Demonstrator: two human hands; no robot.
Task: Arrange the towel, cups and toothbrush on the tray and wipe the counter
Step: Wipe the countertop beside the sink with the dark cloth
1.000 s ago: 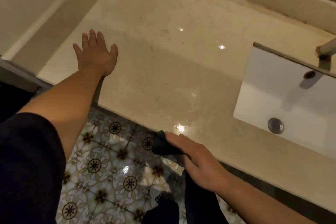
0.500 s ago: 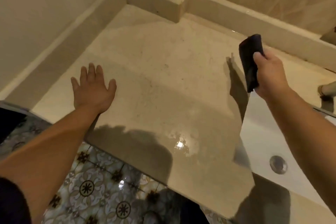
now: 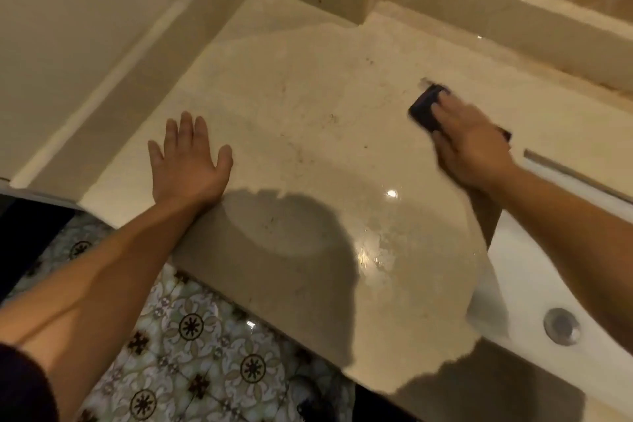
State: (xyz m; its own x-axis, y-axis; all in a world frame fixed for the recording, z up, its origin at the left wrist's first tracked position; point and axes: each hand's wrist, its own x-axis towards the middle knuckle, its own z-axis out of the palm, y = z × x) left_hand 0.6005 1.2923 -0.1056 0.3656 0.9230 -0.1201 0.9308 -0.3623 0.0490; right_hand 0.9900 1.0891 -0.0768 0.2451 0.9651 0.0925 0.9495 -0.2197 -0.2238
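The beige marble counter point(image 3: 308, 106) fills the middle of the view, with small dark specks and a wet shine near its front. My right hand point(image 3: 469, 144) presses a folded dark cloth point(image 3: 424, 106) flat onto the counter at the back right, close to the sink's far corner; the hand is motion-blurred. My left hand point(image 3: 188, 161) lies flat on the counter near its front left edge, fingers spread, holding nothing. No tray, cups or toothbrush are in view.
A white undermount sink point(image 3: 513, 271) with a metal drain point(image 3: 561, 325) sits at the right. A raised backsplash ledge point(image 3: 479, 7) runs along the back, a wall ledge along the left. Patterned floor tiles point(image 3: 191, 346) lie below the counter's front edge.
My right hand rose from below the counter edge with the dark cloth, held it in the air, and now presses it down on the counter. My left hand stayed flat.
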